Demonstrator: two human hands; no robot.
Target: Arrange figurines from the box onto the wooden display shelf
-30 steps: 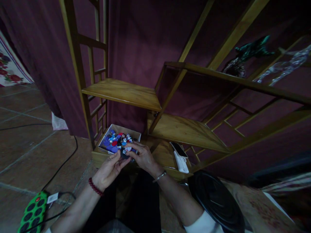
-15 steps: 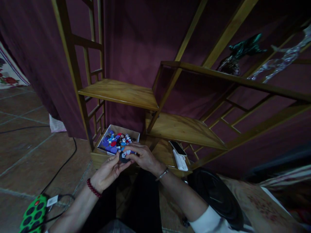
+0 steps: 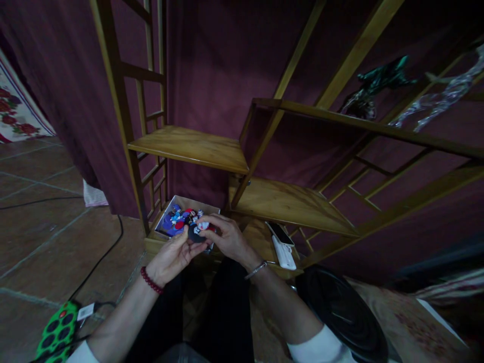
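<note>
A small white figurine point(image 3: 202, 226) with a dark round base point(image 3: 193, 235) is between my two hands, just in front of the box. My left hand point(image 3: 172, 258) grips the edge of the base between thumb and fingers. From the right, my right hand point(image 3: 230, 243) pinches the figurine's upper part, and its fingers cover some of it. Whether figurine and base are joined, I cannot tell. Behind them is a shallow white box point(image 3: 207, 205) holding several small figures point(image 3: 177, 217) in purple, red, blue, black and white. My hands hide its near right corner.
The box sits on the lowest board of a wooden shelf unit point(image 3: 192, 146). Right of my hands lie a phone point(image 3: 280, 233) and a white object point(image 3: 284, 254). A green power strip point(image 3: 58, 330) with cables is on the tiled floor, lower left. A black round object point(image 3: 340, 312) stands right.
My hands with the figurine have risen slightly towards the box. The right fingers have shifted on the figurine, and more of its white part shows. The whole view has shifted a little.
</note>
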